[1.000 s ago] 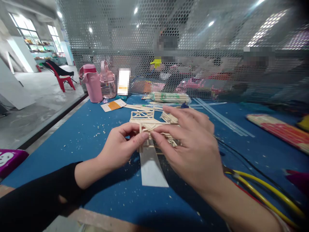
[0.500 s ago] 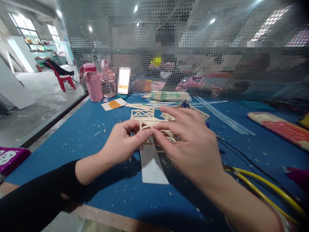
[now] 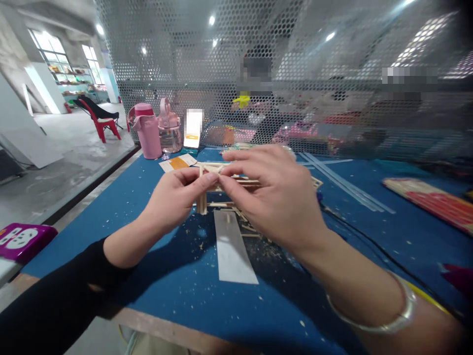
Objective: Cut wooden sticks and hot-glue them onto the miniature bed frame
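My left hand [image 3: 166, 199] is closed, thumb and fingers pinching the left end of a small frame of thin wooden sticks [image 3: 201, 203]. From the other side my right hand [image 3: 277, 197] grips the same frame between thumb and forefinger, its other fingers stretched out above. The two thumb tips nearly meet, and my right hand covers much of the frame. Below my hands a white strip [image 3: 235, 254] lies on the blue tabletop [image 3: 166, 291]. Loose wooden sticks [image 3: 251, 235] and small shavings are scattered next to it.
A pink thermos [image 3: 148, 135], a clear bottle [image 3: 170, 135] and a lit phone [image 3: 192, 129] stand at the back left, before a perforated metal screen [image 3: 207, 69]. Clear rods [image 3: 336, 182], a red packet [image 3: 430, 202] and a black cable [image 3: 365, 241] lie right. A purple power strip [image 3: 27, 241] sits left.
Both hands have lifted the stick frame up and slightly left, baring more of the white strip and shavings. My right forearm now covers most of the yellow handles. The view has shifted a little.
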Tool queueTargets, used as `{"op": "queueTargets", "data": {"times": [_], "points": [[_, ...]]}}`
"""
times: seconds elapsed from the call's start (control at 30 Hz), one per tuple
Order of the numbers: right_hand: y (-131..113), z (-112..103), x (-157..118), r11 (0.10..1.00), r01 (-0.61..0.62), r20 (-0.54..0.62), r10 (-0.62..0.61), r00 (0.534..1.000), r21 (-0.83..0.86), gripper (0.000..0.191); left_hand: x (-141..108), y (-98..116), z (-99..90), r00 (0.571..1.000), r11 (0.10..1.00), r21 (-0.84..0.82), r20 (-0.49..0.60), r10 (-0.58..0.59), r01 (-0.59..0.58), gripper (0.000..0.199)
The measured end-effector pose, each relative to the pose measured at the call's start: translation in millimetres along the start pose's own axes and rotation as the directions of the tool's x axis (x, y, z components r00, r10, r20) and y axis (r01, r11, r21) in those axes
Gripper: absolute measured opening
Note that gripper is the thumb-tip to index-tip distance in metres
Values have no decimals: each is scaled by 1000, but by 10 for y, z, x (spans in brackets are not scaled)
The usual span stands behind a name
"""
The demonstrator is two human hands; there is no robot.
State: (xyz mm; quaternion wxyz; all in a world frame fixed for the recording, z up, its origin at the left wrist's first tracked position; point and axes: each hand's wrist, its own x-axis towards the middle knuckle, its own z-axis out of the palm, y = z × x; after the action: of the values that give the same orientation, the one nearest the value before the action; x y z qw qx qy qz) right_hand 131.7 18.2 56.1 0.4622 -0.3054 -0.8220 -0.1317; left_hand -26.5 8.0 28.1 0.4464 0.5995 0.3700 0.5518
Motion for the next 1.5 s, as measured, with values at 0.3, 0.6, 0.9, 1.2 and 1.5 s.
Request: {"op": "queueTargets", "data": {"times": [0.3,0.6,0.9,1.2,1.5], "points": [[-88,-13,-264,997,-40,47,38,998,60,9,-212,-88,54,991,988,-105,85,-103,112,16],[-84,-21,-326,995,-10,1,10,1000,103,11,-251,-64,76,987,987,27,36,-158,157,18],[-39,-69,-256,991,74,59,-81,995,109,11,-239,-61,76,985,983,61,-16,-173,174,22],[-33,-53,-280,993,53,44,-58,997,105,11,-248,-61,88,987,984,76,-12,-163,163,23],[-48,-50,-258,989,-3,55,-5,998,145,13,-224,-90,83,994,984,-147,-22,-104,99,23]]}}
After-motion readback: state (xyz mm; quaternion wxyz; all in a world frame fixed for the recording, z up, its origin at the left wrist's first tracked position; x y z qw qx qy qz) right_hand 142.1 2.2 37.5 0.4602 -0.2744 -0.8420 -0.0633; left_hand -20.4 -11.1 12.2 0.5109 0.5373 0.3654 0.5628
